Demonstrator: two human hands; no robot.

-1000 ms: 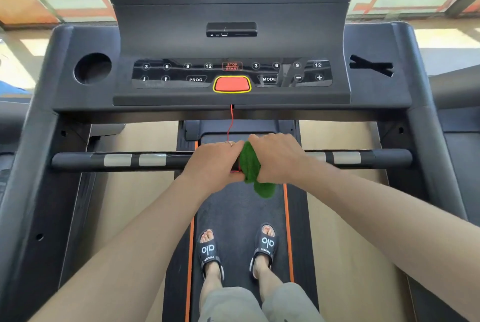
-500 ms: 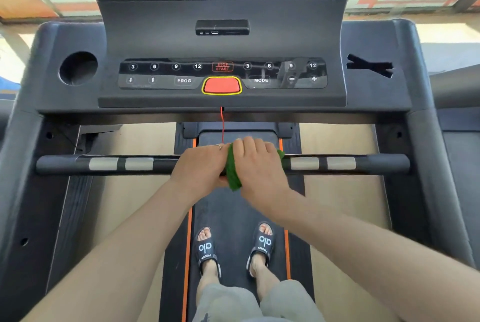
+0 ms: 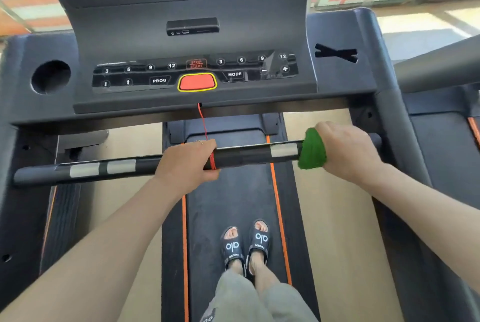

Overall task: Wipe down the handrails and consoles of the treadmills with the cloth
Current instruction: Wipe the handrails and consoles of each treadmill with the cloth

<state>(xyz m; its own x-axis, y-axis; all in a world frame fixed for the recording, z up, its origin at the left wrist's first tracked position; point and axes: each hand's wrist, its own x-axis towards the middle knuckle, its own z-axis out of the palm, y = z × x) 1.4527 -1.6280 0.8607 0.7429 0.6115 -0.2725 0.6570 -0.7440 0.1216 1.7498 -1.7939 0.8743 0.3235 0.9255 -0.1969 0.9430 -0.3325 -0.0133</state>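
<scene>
Green cloth (image 3: 311, 151) in right hand (image 3: 348, 151) around black handrail (image 3: 246, 155), near right end.

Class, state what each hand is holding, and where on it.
The left hand grips the handrail at its middle; the right hand holds the green cloth wrapped round the handrail's right end.

Green cloth (image 3: 311, 151), black handrail (image 3: 246, 155) banded silver, red cord (image 3: 205, 126), red yellow-rimmed button (image 3: 197, 82).
</scene>
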